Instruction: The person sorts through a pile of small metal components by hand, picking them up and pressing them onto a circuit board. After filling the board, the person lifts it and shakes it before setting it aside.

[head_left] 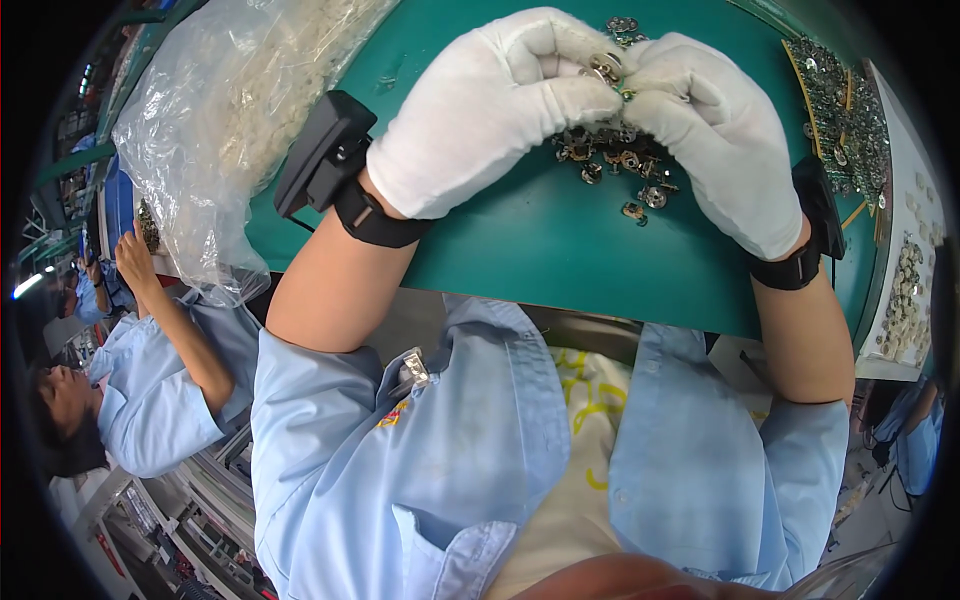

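Note:
Both my hands wear white gloves and meet over the green table mat (480,235). Between the thumb and fingers of my left hand (500,105) is a small round metal part (606,68). My right hand (705,125) is closed in a pinch beside it, its fingertips at a small piece with a green edge (628,94); the glove partly hides this piece. Right below my fingers lies a loose pile of small metal parts (628,160), shiny and round with dark and coppery bits. More of them (624,28) show just beyond my hands.
A clear plastic bag (235,110) of pale small pieces lies at the left. Many small green-and-metal parts (845,120) are heaped at the right, beside a white tray (905,300) holding more pieces. A co-worker in a blue shirt (160,390) sits at the left.

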The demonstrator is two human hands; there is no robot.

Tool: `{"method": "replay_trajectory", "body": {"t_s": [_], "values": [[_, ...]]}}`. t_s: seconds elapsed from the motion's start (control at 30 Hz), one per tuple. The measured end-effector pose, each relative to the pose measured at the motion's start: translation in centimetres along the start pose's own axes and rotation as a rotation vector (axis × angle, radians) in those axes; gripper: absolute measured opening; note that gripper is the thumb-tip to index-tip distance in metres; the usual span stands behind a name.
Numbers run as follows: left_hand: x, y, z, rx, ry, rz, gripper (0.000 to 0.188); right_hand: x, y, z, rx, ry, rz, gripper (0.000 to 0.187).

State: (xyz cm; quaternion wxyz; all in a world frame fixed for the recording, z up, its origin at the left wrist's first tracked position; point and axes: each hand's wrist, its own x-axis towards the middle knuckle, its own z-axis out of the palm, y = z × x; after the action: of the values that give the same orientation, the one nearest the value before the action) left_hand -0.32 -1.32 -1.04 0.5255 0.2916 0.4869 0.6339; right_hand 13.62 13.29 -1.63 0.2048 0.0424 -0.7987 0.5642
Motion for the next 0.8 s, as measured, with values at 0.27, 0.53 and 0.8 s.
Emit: {"method": "replay_trajectory", "body": {"t_s": [0.27,0.53,0.8], "values": [[1.7,-1.2,-2.1,0.338,-0.498,0.508,0.020,-0.5,0.3,-0.4,0.287,-0.050,0.109,0.007],[0.5,1.0,0.5,0.023,0.057,-0.004,0.024,0.1,-0.9,0.0,-0.095,0.189,0.318,0.014],[0.2,0.9,0.3,-0.008,0.027,-0.044,0.024,0.0,0.4,-0.6,0.096,0.121,0.291,0.011]]}}
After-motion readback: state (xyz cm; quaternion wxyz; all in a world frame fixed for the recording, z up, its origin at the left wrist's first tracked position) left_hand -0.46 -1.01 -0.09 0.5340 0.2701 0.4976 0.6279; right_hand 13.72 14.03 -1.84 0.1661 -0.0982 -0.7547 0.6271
